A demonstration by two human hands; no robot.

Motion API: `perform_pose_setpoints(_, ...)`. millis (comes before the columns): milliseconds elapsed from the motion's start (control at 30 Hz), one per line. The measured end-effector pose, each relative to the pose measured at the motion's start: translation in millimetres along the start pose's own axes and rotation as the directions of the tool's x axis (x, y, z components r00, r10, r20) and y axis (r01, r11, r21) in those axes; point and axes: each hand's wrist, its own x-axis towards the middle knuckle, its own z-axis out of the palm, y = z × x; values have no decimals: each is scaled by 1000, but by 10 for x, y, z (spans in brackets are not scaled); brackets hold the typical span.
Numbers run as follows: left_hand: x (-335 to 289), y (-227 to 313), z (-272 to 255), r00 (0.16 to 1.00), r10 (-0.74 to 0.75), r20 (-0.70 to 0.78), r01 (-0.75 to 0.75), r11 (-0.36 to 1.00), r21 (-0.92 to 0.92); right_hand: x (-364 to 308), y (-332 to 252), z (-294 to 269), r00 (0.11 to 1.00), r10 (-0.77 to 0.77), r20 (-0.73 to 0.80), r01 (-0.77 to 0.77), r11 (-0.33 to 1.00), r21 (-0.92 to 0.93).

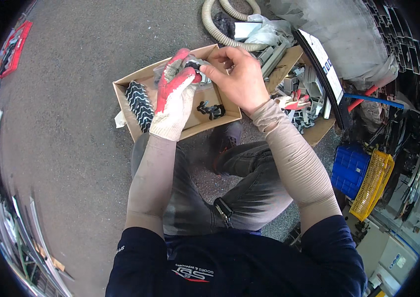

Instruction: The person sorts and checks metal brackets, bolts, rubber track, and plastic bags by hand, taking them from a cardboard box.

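We note our gloved left hand (pixel 174 94) clasping a small dark part (pixel 193 64), our bare right hand (pixel 239 76) pinching its right end, above the cardboard box (pixel 126 89).

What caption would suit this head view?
Gloved left hand and bare right hand hold a small dark part over a cardboard box.

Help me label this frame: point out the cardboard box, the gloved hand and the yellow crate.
cardboard box (pixel 130 88): head view, on its bare left rim.
gloved hand (pixel 174 96): head view, on the back of the left hand.
yellow crate (pixel 374 184): head view, on its slatted side wall.
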Motion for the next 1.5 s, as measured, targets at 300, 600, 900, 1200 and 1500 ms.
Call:
perform_pose_setpoints(300, -25, 25, -57, 993, -54, 106, 64, 993, -102, 27, 150, 19, 991, -8, 136, -33, 955, 296)
perform_pose_setpoints(600, 3, -1, -44, 985, -88, 146, 116, 974, -196, 21, 82, 25, 979, -204, -19, 204, 977, 61)
perform_pose_setpoints(900, -33, 9, 13, 991, -109, 75, 121, 978, -168, 17, 100, 42, 981, -195, -20, 196, 979, 53)
perform_pose_setpoints(1200, -19, -27, -95, 995, -84, 57, 86, 996, -31, 16, 152, 101, 976, -213, 41, 210, 976, 65)
perform_pose_setpoints(1500, -18, 0, -98, 993, -78, 84, 74, 996, 49, 70, 331, 114, 893, 59, 445, -264, 871, 415)
